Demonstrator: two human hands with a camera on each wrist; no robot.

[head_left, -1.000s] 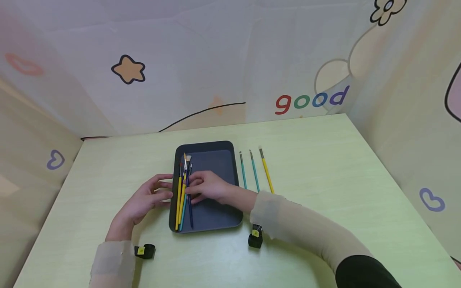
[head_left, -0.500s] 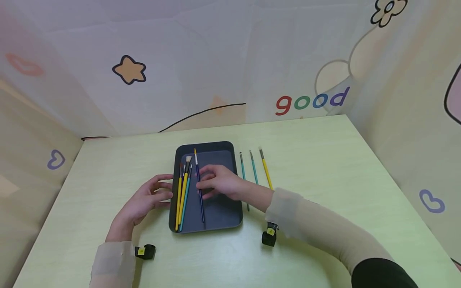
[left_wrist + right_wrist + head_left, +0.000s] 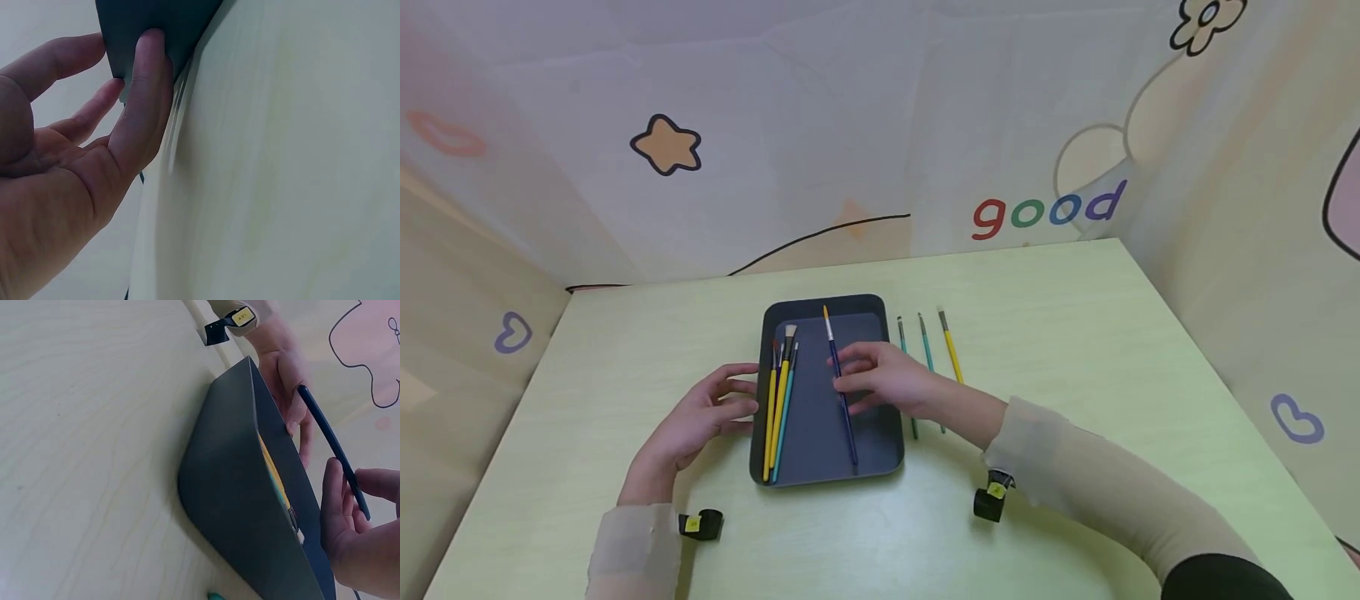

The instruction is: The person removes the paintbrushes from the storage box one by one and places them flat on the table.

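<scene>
My right hand (image 3: 887, 379) pinches a dark blue paintbrush (image 3: 849, 429) between thumb and fingers. The brush has an orange-tipped head pointing to the far side, and it is over the right half of the dark grey tray (image 3: 820, 471). From the right wrist, this paintbrush (image 3: 329, 434) appears raised above the tray's rim. At the tray's left wall, my left hand (image 3: 700, 417) touches the outside with loosely spread fingertips; the left wrist view has its fingers (image 3: 149, 62) against the dark wall. Along the tray's left side lie several paintbrushes, including a yellow paintbrush (image 3: 782, 400) and a teal paintbrush (image 3: 785, 417).
Right of the tray, a teal paintbrush (image 3: 902, 333), another teal paintbrush (image 3: 926, 342) and a yellow paintbrush (image 3: 952, 350) lie on the pale table (image 3: 1075, 350), partly behind the right arm. A printed curtain (image 3: 820, 125) stands behind the table.
My right hand has carried the dark blue paintbrush rightward, away from the other brushes on the tray's left side. My left hand stays at the tray's left wall.
</scene>
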